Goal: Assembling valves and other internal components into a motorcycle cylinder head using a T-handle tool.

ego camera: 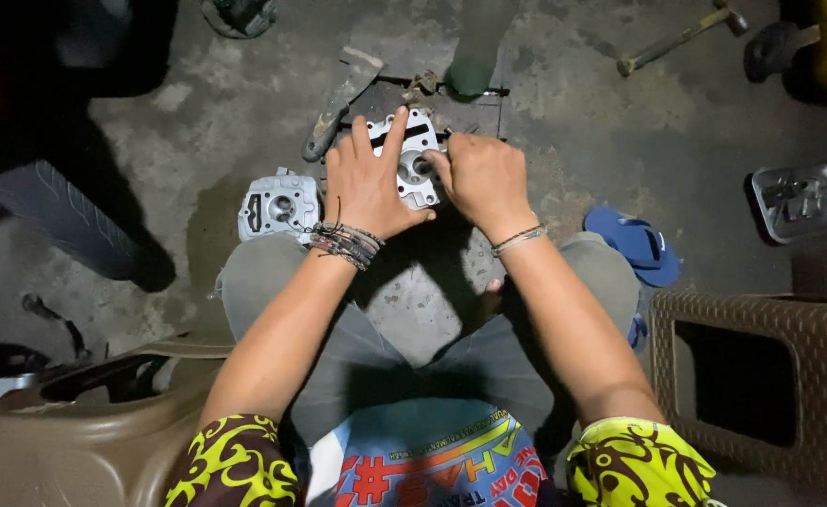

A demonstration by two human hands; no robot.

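L hand [364, 188] lies flat on the metal engine part [416, 155] w/ fingers spread, pressing it onto the concrete floor [620, 131]; not gripping. R hand [482, 176] is just right of it, fingers pinched at the part's centre hole, thumb side touching metal; can't tell if sth small is held. Second engine part [280, 205] sits just left of L wrist, apart from it. Worn tool [338, 105] lies beyond L fingertips. Blue sandal [634, 242] near R forearm, hammer [681, 38] well beyond R hand. Metal tin [806, 197] far right.
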